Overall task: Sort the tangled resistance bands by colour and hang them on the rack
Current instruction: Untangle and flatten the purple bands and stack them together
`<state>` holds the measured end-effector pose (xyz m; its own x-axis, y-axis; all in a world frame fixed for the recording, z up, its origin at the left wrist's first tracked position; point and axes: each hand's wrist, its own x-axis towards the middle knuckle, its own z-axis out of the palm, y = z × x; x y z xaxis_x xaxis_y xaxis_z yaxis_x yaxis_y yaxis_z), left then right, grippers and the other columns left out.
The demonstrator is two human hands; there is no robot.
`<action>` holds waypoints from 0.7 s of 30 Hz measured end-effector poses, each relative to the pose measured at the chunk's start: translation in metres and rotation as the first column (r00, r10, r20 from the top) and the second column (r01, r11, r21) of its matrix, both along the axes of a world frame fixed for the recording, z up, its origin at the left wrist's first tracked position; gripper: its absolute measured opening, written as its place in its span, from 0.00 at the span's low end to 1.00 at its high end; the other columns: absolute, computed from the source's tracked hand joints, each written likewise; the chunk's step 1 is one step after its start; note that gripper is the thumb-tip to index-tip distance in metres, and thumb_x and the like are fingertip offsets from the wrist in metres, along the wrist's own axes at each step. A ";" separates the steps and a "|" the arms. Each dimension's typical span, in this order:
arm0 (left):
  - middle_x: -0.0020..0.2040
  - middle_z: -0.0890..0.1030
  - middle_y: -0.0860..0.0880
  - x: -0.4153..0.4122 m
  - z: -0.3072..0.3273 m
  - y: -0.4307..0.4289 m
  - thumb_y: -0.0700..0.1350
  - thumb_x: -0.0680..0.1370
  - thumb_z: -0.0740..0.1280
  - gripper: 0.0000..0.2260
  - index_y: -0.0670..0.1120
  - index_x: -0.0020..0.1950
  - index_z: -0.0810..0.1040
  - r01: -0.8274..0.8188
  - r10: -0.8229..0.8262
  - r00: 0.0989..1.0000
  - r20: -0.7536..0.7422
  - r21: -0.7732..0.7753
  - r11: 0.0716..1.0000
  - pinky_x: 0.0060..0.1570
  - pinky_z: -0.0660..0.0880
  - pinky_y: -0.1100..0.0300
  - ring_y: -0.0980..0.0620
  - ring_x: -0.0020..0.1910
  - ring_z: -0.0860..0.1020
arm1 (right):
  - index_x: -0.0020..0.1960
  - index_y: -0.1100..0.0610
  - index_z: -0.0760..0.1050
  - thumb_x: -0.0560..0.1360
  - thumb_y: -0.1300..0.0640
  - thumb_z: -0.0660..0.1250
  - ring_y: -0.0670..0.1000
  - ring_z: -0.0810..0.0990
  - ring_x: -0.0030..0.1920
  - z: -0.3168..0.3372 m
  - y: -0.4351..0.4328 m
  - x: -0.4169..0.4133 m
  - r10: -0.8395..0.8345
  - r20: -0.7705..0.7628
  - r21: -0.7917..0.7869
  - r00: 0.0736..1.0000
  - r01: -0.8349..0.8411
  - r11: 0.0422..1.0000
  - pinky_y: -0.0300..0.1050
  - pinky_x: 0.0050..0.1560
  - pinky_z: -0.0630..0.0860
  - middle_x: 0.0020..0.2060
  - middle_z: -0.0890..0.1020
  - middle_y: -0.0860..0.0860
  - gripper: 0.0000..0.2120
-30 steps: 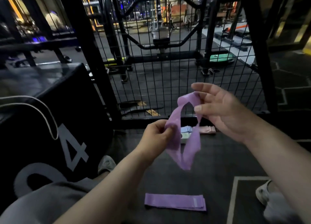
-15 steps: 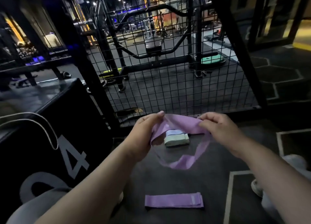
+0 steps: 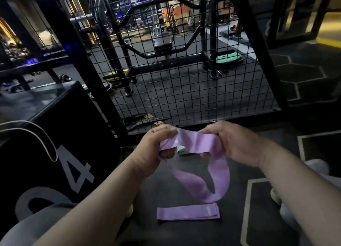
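Note:
A purple resistance band (image 3: 195, 144) is stretched between my two hands above the dark floor. My left hand (image 3: 156, 146) pinches its left end and my right hand (image 3: 238, 144) grips its right end. The rest of the loop hangs down in a twisted fold (image 3: 212, 186). A second purple band (image 3: 188, 211) lies flat and folded on the floor below. Behind the held band, a pale green folded band (image 3: 181, 150) shows on the floor, mostly hidden. A black wire mesh panel (image 3: 184, 79) stands in front of me.
A black box with a large white "4" (image 3: 55, 144) stands at my left. My grey-clad knee (image 3: 36, 227) is at the lower left, and a white shoe (image 3: 276, 196) at the right. Gym machines and a green weight plate (image 3: 227, 58) lie beyond the mesh.
The band went from hanging vertically off my raised right hand to being spread sideways between both hands, held lower. My view tilted up, showing more of the mesh panel.

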<state>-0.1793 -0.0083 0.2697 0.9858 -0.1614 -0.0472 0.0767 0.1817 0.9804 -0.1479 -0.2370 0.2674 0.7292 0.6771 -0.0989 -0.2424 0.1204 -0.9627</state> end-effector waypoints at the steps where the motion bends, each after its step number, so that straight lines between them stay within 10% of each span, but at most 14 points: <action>1: 0.27 0.65 0.48 -0.001 0.000 0.000 0.42 0.68 0.67 0.05 0.44 0.34 0.74 0.006 -0.006 1.000 -0.012 -0.006 1.000 0.23 0.60 0.69 0.55 0.21 0.61 | 0.52 0.64 0.78 0.77 0.54 0.65 0.54 0.78 0.40 -0.003 0.001 -0.001 0.015 0.050 -0.055 0.999 -0.012 0.998 0.48 0.43 0.73 0.41 0.78 0.61 0.13; 6: 0.29 0.73 0.44 0.001 -0.010 0.006 0.45 0.65 0.70 0.05 0.45 0.33 0.78 0.010 -0.010 1.000 0.006 0.109 0.994 0.31 0.66 0.60 0.49 0.27 0.70 | 0.46 0.60 0.81 0.71 0.55 0.73 0.54 0.79 0.40 -0.011 0.006 -0.002 0.024 0.104 -0.057 0.994 -0.018 0.998 0.48 0.47 0.74 0.38 0.81 0.57 0.08; 11: 0.50 0.82 0.48 0.000 -0.024 0.000 0.42 0.80 0.67 0.06 0.42 0.55 0.81 -0.132 0.108 0.991 0.079 0.430 0.893 0.47 0.74 0.70 0.55 0.50 0.78 | 0.52 0.63 0.82 0.76 0.57 0.69 0.55 0.80 0.47 -0.011 0.014 -0.005 -0.064 0.191 -0.028 0.980 0.070 0.997 0.55 0.55 0.75 0.47 0.84 0.61 0.10; 21: 0.41 0.82 0.38 -0.001 -0.028 -0.011 0.46 0.78 0.72 0.11 0.38 0.45 0.81 -0.238 0.143 0.940 0.310 0.293 0.926 0.46 0.74 0.47 0.47 0.41 0.77 | 0.63 0.58 0.80 0.81 0.63 0.63 0.58 0.82 0.60 -0.017 0.019 0.000 -0.113 0.333 -0.111 0.936 0.158 0.981 0.57 0.66 0.76 0.57 0.84 0.56 0.13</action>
